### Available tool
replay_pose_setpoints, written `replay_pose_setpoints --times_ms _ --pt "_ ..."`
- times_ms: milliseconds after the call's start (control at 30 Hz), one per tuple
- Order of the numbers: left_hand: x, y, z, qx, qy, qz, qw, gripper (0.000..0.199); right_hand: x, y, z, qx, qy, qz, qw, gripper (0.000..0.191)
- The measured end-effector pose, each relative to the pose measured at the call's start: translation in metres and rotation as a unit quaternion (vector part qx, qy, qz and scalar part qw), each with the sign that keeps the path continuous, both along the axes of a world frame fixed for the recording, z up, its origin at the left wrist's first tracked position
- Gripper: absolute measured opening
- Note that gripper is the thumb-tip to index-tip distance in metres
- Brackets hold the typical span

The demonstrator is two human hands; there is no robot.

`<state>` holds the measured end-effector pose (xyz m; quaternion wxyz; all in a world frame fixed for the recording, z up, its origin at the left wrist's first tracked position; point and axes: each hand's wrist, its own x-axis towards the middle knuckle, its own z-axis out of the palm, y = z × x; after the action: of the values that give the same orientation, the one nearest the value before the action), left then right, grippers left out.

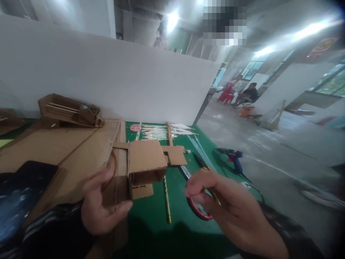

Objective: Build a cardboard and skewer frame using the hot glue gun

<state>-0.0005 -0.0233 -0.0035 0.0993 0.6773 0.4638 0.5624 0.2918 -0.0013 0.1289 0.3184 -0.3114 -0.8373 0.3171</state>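
My left hand [101, 205] is open, thumb and fingers apart, just left of a small cardboard box [147, 154]. The box's open end faces me, and a cardboard flap [144, 191] shows below it. My right hand [223, 205] is closed in a pinch; anything between the fingertips is too small or hidden to make out. Under it lie red-handled scissors [198, 212], partly covered by the hand. Pliers [201, 161] with dark jaws lie just beyond, their handles partly hidden. Between my hands lies a yellow-green patterned pencil [167, 201].
A blue hot glue gun [235, 160] lies at the table's right edge, near clear glue sticks [202, 151]. Wrapped sticks [156, 132] and a red round tape roll [135, 127] lie at the back. Cardboard sheets [72, 144] and another cardboard model [67, 109] fill the left. People sit in the background.
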Motion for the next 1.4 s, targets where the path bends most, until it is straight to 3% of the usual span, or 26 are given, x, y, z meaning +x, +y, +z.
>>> replay_pose_setpoints --times_ms 67,100,167,200,300,400,500,700,1000,1167,1267,1400 --pt "0.007 -0.017 0.006 0.034 0.029 -0.042 0.998 0.044 -0.004 -0.003 0.001 0.003 -0.001 0.015 1.000 0.014" --pt "0.014 -0.026 0.010 0.005 0.052 -0.084 0.995 0.038 -0.007 -0.004 0.002 0.003 -0.001 0.020 1.000 0.014" --pt "0.030 -0.038 0.020 -0.130 0.047 -0.081 0.987 0.052 -0.013 -0.006 0.004 0.001 -0.004 0.034 0.999 0.013" --pt "0.039 -0.041 0.025 -0.194 0.032 -0.119 0.973 0.063 -0.016 -0.008 0.005 0.000 -0.005 0.043 0.999 0.013" --pt "0.059 -0.036 0.041 -0.290 -0.023 -0.199 0.936 0.077 -0.026 -0.009 0.007 -0.009 0.000 0.086 0.996 0.013" --pt "0.065 -0.024 0.055 -0.312 -0.034 -0.266 0.912 0.044 -0.033 -0.009 0.003 -0.018 0.001 0.107 0.994 0.010" --pt "0.065 -0.018 0.061 -0.322 -0.037 -0.255 0.911 0.029 -0.036 -0.006 -0.005 -0.033 -0.004 0.098 0.995 0.010" --pt "0.060 -0.019 0.054 -0.287 -0.078 -0.251 0.921 0.016 -0.032 -0.001 -0.016 -0.050 0.021 0.058 0.997 0.011" --pt "0.052 -0.018 0.044 -0.306 -0.103 -0.215 0.922 0.008 -0.020 0.004 -0.037 -0.084 0.010 0.006 0.996 0.012" --pt "0.046 -0.019 0.039 -0.307 -0.089 -0.194 0.927 0.016 -0.018 0.005 -0.044 -0.113 0.022 -0.004 0.993 0.014" --pt "0.044 -0.017 0.036 -0.243 -0.043 -0.156 0.956 0.021 -0.020 0.006 -0.048 -0.140 0.028 -0.003 0.990 0.015" --pt "0.041 -0.014 0.030 -0.067 0.093 -0.116 0.987 0.026 -0.025 0.006 -0.057 -0.172 0.048 0.006 0.984 0.018"
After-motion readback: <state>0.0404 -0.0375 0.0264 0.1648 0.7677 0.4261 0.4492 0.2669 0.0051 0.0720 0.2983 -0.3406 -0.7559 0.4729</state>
